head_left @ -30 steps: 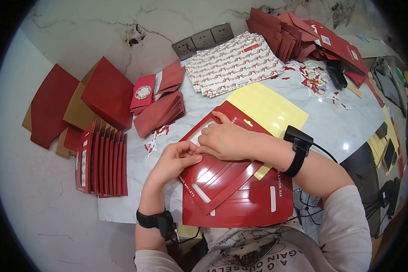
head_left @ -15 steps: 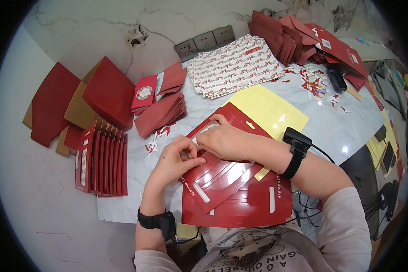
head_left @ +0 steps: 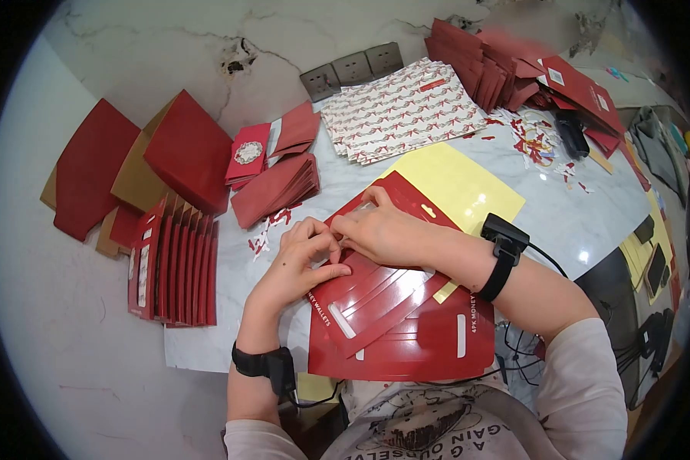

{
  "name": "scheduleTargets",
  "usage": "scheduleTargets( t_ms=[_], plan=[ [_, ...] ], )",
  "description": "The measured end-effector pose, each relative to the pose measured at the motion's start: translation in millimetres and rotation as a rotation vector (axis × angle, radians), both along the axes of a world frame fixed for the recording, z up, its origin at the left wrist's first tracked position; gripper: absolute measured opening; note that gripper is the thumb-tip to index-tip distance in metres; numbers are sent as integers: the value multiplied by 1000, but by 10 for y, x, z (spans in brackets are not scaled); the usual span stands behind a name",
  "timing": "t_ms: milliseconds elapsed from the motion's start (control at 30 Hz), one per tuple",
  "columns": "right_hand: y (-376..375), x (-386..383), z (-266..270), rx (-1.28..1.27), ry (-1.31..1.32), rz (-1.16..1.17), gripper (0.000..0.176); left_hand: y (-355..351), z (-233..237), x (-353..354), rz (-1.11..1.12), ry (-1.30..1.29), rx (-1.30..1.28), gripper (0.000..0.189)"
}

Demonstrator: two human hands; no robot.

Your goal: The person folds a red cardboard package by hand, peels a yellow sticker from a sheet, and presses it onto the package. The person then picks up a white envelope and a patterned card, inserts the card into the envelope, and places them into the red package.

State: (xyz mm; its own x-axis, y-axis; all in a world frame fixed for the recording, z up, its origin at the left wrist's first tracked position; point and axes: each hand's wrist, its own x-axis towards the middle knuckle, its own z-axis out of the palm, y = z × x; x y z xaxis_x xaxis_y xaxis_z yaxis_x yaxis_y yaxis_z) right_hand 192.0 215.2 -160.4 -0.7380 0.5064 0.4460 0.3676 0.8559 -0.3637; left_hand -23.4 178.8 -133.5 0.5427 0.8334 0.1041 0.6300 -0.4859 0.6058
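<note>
A red printed wallet card (head_left: 372, 303) with white cut-out slots lies slantwise over another red card (head_left: 414, 356), whose edge reads "4PK MONEY". My left hand (head_left: 303, 259) is closed at the left edge of the top card, its thumb resting on the red surface and its fingers curled. Right beside it, my right hand (head_left: 379, 234) lies across the upper part of the card with bent fingers, and its fingertips meet those of the left. Whatever is pinched between them is hidden. A yellow sheet (head_left: 460, 184) sticks out from under the cards.
Patterned paper sheets (head_left: 402, 111) are stacked at the back. Folded red envelopes (head_left: 276, 192) lie left, beside a row of upright red cards (head_left: 180, 264) and cardboard boxes (head_left: 188, 153). Paper scraps (head_left: 537, 142), a black tool (head_left: 571, 136) and more red envelopes (head_left: 475, 69) are at the right back.
Both hands stay at almost the same spot on the card, with slight finger movement. The whole view has shifted a little.
</note>
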Motion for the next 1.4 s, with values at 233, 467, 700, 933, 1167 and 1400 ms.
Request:
scheduleTargets(
  t_ms=[233, 467, 700, 933, 1167, 1400],
  plan=[
    [28, 17, -28, 148, -18, -126, 20, -18, -18, 13, -22, -142, -39, 25],
    [52, -2, -179, 247, -41, -278, 30, 2, -12, 26, -12, -43, 43, 19],
    [60, -2, -184, 284, 39, -333, 31, -28, 17, 47, 21, 37, 145, 34],
    [56, 21, 97, 395, -14, -361, 33, 77, -4, -66, 260, -487, -201, 35],
    [27, 19, 147, 376, 56, -364, 37, 34, 220, -212, 346, -710, -735, 44],
    [-4, 72, 333, 404, 182, -361, 38, -29, 264, -91, 261, -664, -901, 32]
  ],
)
